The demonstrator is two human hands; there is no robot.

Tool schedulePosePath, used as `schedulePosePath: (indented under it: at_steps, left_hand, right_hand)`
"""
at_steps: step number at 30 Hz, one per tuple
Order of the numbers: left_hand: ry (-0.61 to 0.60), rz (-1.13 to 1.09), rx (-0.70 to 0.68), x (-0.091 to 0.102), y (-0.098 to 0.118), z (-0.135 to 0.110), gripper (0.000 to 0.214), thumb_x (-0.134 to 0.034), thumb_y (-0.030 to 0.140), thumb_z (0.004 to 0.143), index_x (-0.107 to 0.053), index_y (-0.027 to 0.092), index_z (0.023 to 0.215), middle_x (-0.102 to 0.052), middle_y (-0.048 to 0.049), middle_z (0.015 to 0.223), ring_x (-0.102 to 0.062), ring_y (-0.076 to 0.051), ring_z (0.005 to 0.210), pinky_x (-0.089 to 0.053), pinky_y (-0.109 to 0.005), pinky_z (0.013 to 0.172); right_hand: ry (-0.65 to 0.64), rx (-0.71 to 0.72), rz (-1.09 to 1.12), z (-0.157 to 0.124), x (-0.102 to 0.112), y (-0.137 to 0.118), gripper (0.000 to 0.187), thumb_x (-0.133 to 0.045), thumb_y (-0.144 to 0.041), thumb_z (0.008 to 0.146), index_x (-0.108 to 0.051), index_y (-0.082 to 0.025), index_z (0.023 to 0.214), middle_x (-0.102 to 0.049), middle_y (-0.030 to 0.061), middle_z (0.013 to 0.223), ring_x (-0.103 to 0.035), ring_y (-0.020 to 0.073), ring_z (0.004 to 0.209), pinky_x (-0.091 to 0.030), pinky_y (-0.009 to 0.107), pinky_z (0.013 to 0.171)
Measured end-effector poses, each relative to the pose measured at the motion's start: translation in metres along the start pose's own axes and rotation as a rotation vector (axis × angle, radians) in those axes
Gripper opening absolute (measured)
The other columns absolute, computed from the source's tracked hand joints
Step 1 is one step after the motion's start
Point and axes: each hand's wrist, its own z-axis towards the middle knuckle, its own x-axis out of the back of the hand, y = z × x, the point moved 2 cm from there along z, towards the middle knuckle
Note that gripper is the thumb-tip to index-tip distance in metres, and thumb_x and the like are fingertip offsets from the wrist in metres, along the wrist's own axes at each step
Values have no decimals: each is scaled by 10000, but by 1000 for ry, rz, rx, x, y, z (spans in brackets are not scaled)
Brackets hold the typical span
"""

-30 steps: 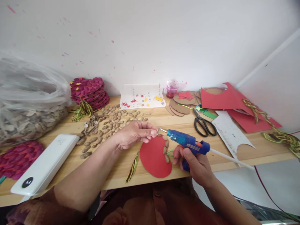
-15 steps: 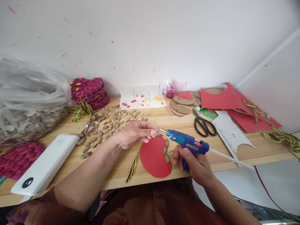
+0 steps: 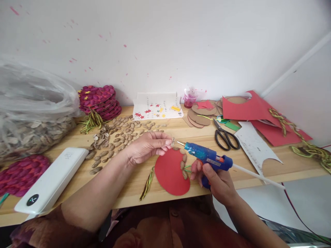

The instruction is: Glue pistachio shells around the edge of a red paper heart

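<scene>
My left hand (image 3: 147, 147) pinches a small brown shell (image 3: 172, 142) between thumb and fingertips, just above the top edge of a red paper disc (image 3: 171, 172). My right hand (image 3: 213, 179) grips a blue glue gun (image 3: 208, 157). Its metal nozzle points left and sits a short gap from the shell. Several shells are stuck along the disc's right rim. A green and yellow tassel (image 3: 147, 183) sticks out from the disc's left side.
Loose shells (image 3: 121, 132) lie scattered behind my left hand. A white box (image 3: 51, 181), a plastic bag of shells (image 3: 28, 113), stacked magenta discs (image 3: 99, 100), black scissors (image 3: 224, 137), cardboard circles (image 3: 199, 117) and red paper sheets (image 3: 250, 110) lie on the wooden table (image 3: 204, 136).
The glue gun nozzle has drawn back slightly to the right, away from the shell. My left hand has stayed almost in place, still pinching the shell.
</scene>
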Motion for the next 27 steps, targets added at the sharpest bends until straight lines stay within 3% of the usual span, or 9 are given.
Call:
schedulePosePath:
  at_steps: [4,10,27]
  left_hand:
    - [13,-30,-3,1,-1,0,239,-913,174,681,-750,122,847,-696,-11,685,-600,-50,535,-540,-139,546]
    - [13,-45,-6,-2,-1,-1,257,-931,183,656,-749,116,824,-676,-2,665,-567,-42,522,-504,-125,509]
    - [2,-32,-8,-4,-1,-1,309,-953,222,622,-748,120,830,-654,10,659,-544,-39,536,-479,-129,516]
  right_hand:
    - [-54,55,-8,-1,-1,-2,295,-530,-449,1020,-679,-223,902,-709,64,771,-678,199,718,-463,269,501]
    - [-59,63,-88,0,-3,-7,356,-530,-477,1014,-708,-202,874,-717,60,730,-670,192,671,-512,310,611]
    - [-51,24,-179,-2,0,-5,398,-519,-508,1008,-705,-193,852,-719,66,707,-654,185,628,-488,302,558]
